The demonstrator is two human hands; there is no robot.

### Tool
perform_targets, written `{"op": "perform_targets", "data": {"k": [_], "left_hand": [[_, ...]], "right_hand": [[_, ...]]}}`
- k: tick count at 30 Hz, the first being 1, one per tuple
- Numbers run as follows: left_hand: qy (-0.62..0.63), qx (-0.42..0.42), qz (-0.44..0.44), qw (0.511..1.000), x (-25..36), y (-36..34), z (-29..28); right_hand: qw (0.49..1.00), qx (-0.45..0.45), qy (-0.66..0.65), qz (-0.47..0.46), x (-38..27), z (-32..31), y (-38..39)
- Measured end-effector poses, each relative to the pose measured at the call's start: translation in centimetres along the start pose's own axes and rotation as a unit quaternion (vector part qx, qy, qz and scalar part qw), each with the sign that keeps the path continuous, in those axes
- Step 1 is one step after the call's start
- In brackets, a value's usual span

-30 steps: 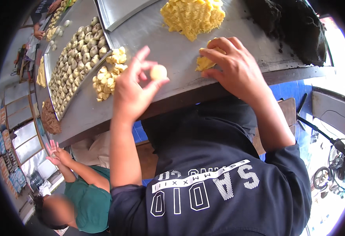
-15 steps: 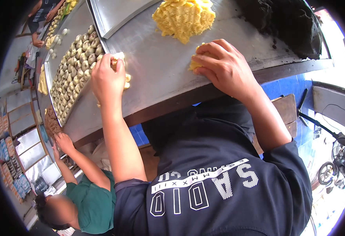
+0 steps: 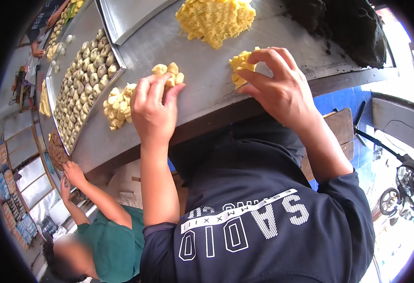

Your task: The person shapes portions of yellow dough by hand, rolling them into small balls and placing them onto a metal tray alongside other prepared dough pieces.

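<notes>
Over the metal table, my left hand [image 3: 154, 106] curls around a few small pale-yellow dough pieces [image 3: 172, 70], its thumb along their near side. Beside that hand lies a heap of similar dough pieces [image 3: 117, 107]. My right hand [image 3: 282, 82] is open, fingers bent and apart, right beside a small lump of yellow dough [image 3: 239, 66]; its fingertips are at the lump's edge. A larger mound of the same yellow dough [image 3: 215, 21] sits farther back, between my hands.
A tray [image 3: 82, 89] of many round filled dough balls stands at left, near another metal tray [image 3: 127, 23]. A dark mass [image 3: 336, 28] covers the far right of the table [image 3: 202, 70]. A co-worker in green [image 3: 115, 245] handles a brown mass [image 3: 57, 150]; another person stands far left.
My left hand has moved right with the dough pieces, leaving the heap beside it in view. My right hand's fingers have spread and drawn back off the small lump. The view has shifted slightly.
</notes>
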State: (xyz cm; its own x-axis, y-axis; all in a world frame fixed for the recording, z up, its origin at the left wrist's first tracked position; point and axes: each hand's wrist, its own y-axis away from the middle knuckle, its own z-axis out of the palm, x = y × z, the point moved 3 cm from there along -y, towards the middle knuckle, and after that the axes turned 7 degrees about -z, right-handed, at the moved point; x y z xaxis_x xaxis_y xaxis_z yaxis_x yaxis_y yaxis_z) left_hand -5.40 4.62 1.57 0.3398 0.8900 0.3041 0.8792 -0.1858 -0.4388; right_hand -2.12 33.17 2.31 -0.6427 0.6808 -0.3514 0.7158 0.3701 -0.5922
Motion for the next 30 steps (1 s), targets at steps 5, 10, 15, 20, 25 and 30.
{"op": "perform_targets", "data": {"k": [5, 10, 15, 20, 25, 30], "left_hand": [[0.020, 0.092, -0.024, 0.995, -2.2, -0.9, -0.5], [0.319, -0.078, -0.205, 0.922, -5.4, -2.4, -0.2], [0.238, 0.092, -0.184, 0.949, -7.0, -2.7, -2.5], [0.177, -0.045, -0.083, 0.980, -2.5, 0.5, -1.8], [0.054, 0.050, -0.083, 0.994, -2.3, 2.8, -0.8], [0.004, 0.005, -0.055, 0.998, -0.3, 2.0, -0.6]], "right_hand": [[0.991, -0.099, 0.063, -0.058, 1.4, 1.0, -1.3], [0.990, -0.110, 0.075, -0.039, 2.2, 3.0, -2.7], [0.981, -0.193, 0.014, -0.030, 1.6, 1.6, -4.2], [0.988, -0.151, -0.039, -0.012, 2.4, 0.5, -1.3], [0.994, -0.021, -0.101, 0.041, 2.0, 0.7, -0.6], [0.995, -0.085, -0.008, 0.053, 1.4, 1.7, -0.3]]}}
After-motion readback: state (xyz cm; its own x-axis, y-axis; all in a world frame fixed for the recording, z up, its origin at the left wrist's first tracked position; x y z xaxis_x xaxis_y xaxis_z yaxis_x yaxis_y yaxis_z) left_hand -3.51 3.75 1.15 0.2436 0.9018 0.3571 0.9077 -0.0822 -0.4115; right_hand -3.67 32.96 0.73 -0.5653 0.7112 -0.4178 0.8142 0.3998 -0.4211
